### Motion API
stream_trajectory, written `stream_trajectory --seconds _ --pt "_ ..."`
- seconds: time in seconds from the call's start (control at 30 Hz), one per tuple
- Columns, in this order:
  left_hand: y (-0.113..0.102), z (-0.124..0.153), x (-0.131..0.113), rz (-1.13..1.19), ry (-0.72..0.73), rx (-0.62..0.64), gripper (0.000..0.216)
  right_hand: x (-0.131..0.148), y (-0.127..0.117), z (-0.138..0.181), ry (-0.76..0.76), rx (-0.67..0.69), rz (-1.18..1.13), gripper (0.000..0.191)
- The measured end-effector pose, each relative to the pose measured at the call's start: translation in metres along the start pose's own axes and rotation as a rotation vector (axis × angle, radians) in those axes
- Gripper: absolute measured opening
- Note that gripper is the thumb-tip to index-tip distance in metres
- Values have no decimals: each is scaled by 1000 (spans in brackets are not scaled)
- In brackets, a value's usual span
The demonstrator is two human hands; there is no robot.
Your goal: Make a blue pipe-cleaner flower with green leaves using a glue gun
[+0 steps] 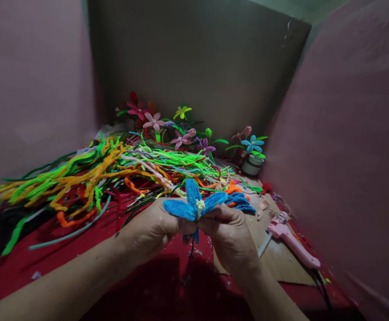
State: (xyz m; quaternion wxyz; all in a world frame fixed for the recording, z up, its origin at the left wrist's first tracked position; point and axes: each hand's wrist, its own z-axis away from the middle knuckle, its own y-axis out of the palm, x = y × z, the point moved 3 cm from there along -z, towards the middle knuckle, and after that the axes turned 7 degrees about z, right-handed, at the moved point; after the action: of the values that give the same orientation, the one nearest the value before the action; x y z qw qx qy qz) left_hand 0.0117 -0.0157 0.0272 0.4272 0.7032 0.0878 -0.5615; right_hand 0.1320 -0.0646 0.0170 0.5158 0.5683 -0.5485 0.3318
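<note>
1. I see the left hand (pixel 154 225) and the right hand (pixel 236 236) close together, just below the middle of the frame. Both are pinched on one blue flower (pixel 194 206), with the thumbs near its base.
2. The flower is held up in the air over the red cloth (pixel 147 264). Three fuzzy petals spread left, up and right, and more blue shows below the thumbs. The yellow middle (pixel 200 204) sits where they meet. A thin dark stem (pixel 192 247) pokes down under it.
3. To me, the step in hand looks like fixing or shaping petals around the yellow middle. I cannot tell if the right petal is stuck on or only pressed there, because fingers hide the base.
4. I think the next move calls for a soft, steady pinch at the base, so that the petals sit evenly and the stem does not twist.
5. Right of the hands lie loose blue petals (pixel 241 203). Farther right, a pink glue gun (pixel 292 246) rests on the cardboard (pixel 281 269), its cord running to the lower right.
6. Bright fuzzy sticks (pixel 181 161) lie across the left and middle. Behind them, I see other flowers, like a pink one (pixel 153 121).
</note>
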Motion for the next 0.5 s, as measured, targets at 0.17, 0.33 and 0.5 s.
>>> stream_trajectory --seconds 0.17,0.33,0.5 --pt "-2 2 2 19 -15 0 25 2 1 -1 32 51 -13 7" --pt "-1 1 3 39 -18 -5 24 6 1 -1 50 47 10 6" --pt "4 1 4 29 -3 49 21 8 1 -2 100 109 -65 5"
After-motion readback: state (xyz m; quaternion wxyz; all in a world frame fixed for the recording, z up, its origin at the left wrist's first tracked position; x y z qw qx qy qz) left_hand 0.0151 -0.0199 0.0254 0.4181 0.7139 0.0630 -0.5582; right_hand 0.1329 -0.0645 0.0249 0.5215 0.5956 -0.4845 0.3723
